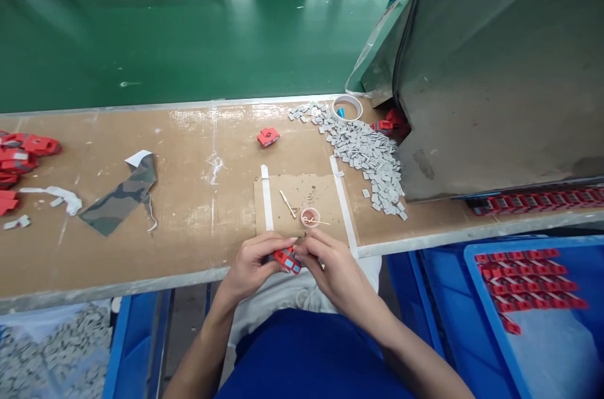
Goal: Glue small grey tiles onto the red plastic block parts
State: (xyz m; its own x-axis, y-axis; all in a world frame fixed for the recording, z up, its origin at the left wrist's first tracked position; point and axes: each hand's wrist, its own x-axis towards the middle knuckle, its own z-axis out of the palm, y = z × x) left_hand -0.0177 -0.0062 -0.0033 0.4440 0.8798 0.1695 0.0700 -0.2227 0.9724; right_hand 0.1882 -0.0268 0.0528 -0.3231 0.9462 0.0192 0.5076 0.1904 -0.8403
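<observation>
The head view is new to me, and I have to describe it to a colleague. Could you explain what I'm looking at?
Of course. There is just one picture, from a camera worn on a person's head, looking forward and down, so the bare arms at the bottom are the wearer's own. No robot is involved.

The left hand holds a small red piece. The fingertips of the right hand are bunched at its end; whether they pinch something tiny is hidden.

On the brown bench, just beyond the hands, are a small cup with thin sticks in it and a pale stick. Farther right lie many grey tiles; to the left, a camouflage-patterned cloth.
</observation>
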